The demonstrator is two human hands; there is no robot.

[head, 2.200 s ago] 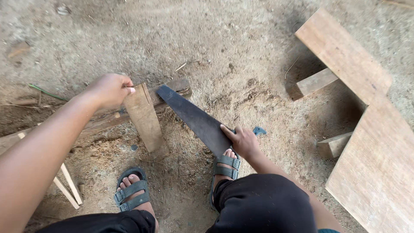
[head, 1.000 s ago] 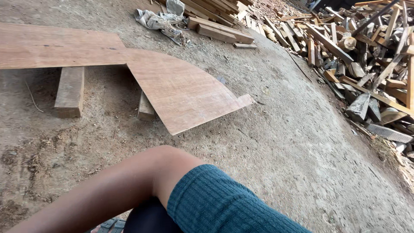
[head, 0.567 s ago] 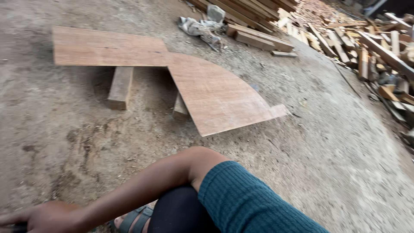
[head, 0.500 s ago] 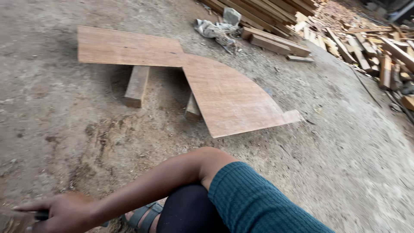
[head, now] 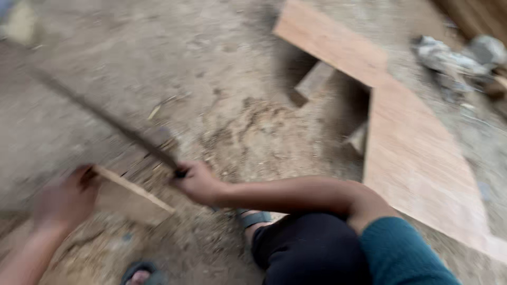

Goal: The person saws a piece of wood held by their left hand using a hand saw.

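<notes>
Frame heavily motion-blurred. Right hand (head: 196, 182) fisted tight around the handle end of a long dark blade (head: 105, 119), likely a machete. Blade's long axis runs diagonally, tip pointing up-left away from the person, handle low at centre; it looks thin, dark and smeared by blur, raised over the dirt ground (head: 211, 68). Left hand (head: 66, 198) at lower left, fingers wrapped over the near end of a pale wooden piece (head: 129, 198); that piece points right and slightly down, flat light-brown face up, lying just beside the blade's handle. Exact finger placement too blurred to tell. No labels or packaging readable. Large reddish plywood sheet (head: 417, 153) at right rests on wooden blocks (head: 314, 79). Sandalled foot (head: 140, 272) at bottom edge.
</notes>
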